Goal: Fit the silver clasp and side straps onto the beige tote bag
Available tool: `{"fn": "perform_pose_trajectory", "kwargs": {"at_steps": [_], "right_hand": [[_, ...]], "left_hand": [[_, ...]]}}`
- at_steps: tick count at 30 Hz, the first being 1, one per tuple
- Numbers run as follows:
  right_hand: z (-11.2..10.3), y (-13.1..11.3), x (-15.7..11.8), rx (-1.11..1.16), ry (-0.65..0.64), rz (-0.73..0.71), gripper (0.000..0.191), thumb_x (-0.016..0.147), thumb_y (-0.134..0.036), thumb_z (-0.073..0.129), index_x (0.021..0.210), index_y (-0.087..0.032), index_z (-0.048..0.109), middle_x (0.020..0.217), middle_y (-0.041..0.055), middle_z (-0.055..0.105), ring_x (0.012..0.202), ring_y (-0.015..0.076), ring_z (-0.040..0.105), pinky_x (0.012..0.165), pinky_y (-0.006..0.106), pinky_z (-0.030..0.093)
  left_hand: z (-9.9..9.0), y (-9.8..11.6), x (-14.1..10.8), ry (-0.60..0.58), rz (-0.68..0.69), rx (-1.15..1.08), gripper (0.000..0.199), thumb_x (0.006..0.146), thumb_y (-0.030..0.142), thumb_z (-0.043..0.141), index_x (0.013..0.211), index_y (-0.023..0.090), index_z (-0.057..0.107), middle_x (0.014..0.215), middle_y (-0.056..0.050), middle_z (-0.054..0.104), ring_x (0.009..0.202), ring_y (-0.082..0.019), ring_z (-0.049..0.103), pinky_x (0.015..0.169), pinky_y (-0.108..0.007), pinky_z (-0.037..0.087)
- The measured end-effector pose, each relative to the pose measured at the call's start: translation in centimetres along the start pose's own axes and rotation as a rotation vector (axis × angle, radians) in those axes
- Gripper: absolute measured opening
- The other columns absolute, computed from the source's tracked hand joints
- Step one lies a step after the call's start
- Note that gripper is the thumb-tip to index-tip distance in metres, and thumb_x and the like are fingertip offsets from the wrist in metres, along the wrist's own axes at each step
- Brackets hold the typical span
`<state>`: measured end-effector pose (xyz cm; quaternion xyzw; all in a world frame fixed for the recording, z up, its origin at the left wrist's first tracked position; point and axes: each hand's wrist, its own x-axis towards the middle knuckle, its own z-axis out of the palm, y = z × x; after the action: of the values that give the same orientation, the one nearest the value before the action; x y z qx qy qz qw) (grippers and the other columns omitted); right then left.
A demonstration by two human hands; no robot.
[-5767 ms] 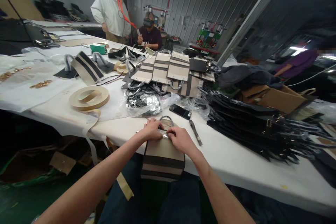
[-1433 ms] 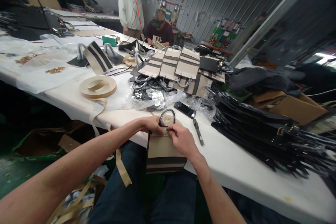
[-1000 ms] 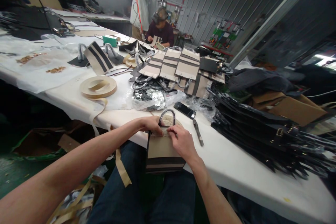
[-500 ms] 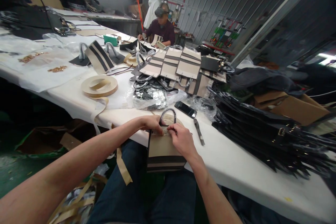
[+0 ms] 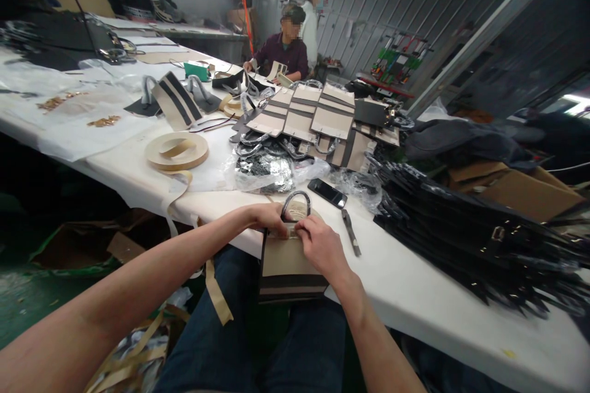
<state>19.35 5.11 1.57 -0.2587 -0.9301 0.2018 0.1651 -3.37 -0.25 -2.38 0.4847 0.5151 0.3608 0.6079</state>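
Observation:
A beige and black handbag panel (image 5: pixel 290 261) hangs partly over the table's front edge above my lap. Its dark looped handle (image 5: pixel 296 196), wrapped in clear plastic, stands up at the far end. My left hand (image 5: pixel 271 219) grips the panel's top edge by the base of the handle. On the other side of the handle, my right hand (image 5: pixel 321 242) pinches at the top edge, fingertips close to the left thumb. Whatever small piece lies between the right fingertips is too small to make out. Behind the handle shows a pale coiled roll (image 5: pixel 299 209).
A phone (image 5: pixel 327 193) and a dark cutter-like tool (image 5: pixel 351 233) lie right of my hands. Black bag pieces (image 5: pixel 461 239) are heaped at the right; beige-striped panels (image 5: pixel 299 112) are piled ahead. A tape roll (image 5: pixel 176 150) sits left. A seated co-worker (image 5: pixel 283 49) works across the table.
My hands stay nearly in place at the panel's top edge, with only slight finger movement. In the background the standing person has moved right, and the seated co-worker's head has turned.

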Motion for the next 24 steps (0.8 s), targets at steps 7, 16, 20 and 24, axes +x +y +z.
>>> {"fn": "perform_pose_trajectory", "kwargs": {"at_steps": [7, 16, 20, 24], "right_hand": [[-0.3, -0.5, 0.4, -0.022, -0.022, -0.038, 0.019, 0.103, -0.011, 0.065, 0.094, -0.025, 0.073, 0.106, 0.0058, 0.072, 0.1, 0.0249, 0.068, 0.083, 0.036, 0.05], [-0.3, -0.3, 1.1, 0.01, -0.034, -0.039, 0.023, 0.097, -0.006, 0.063, 0.082, -0.023, 0.07, 0.095, 0.0059, 0.073, 0.094, 0.0245, 0.065, 0.084, 0.037, 0.048], [0.0, -0.1, 1.1, 0.036, -0.014, -0.024, 0.022, 0.097, -0.006, 0.062, 0.084, -0.022, 0.07, 0.095, 0.006, 0.073, 0.095, 0.0255, 0.067, 0.086, 0.039, 0.048], [0.2, 0.0, 0.8, 0.04, 0.005, -0.057, 0.022, 0.096, -0.006, 0.063, 0.083, -0.022, 0.068, 0.093, 0.0056, 0.072, 0.093, 0.0255, 0.066, 0.085, 0.039, 0.048]], "left_hand": [[-0.1, -0.1, 0.1, -0.003, 0.007, 0.001, 0.031, 0.055, 0.024, 0.089, 0.084, 0.014, 0.083, 0.081, -0.004, 0.072, 0.073, -0.018, 0.063, 0.061, -0.022, 0.049], [-0.1, -0.1, 0.1, -0.02, -0.002, -0.018, 0.034, 0.056, 0.024, 0.089, 0.088, 0.014, 0.085, 0.082, -0.004, 0.074, 0.072, -0.018, 0.064, 0.061, -0.022, 0.051], [-0.1, -0.1, 0.1, -0.033, -0.023, -0.057, 0.032, 0.054, 0.022, 0.09, 0.085, 0.014, 0.083, 0.079, -0.004, 0.073, 0.069, -0.017, 0.064, 0.059, -0.022, 0.051], [0.0, 0.4, -0.2, -0.047, -0.046, -0.085, 0.028, 0.054, 0.021, 0.091, 0.079, 0.013, 0.081, 0.073, -0.003, 0.071, 0.064, -0.016, 0.061, 0.055, -0.022, 0.049]]}}
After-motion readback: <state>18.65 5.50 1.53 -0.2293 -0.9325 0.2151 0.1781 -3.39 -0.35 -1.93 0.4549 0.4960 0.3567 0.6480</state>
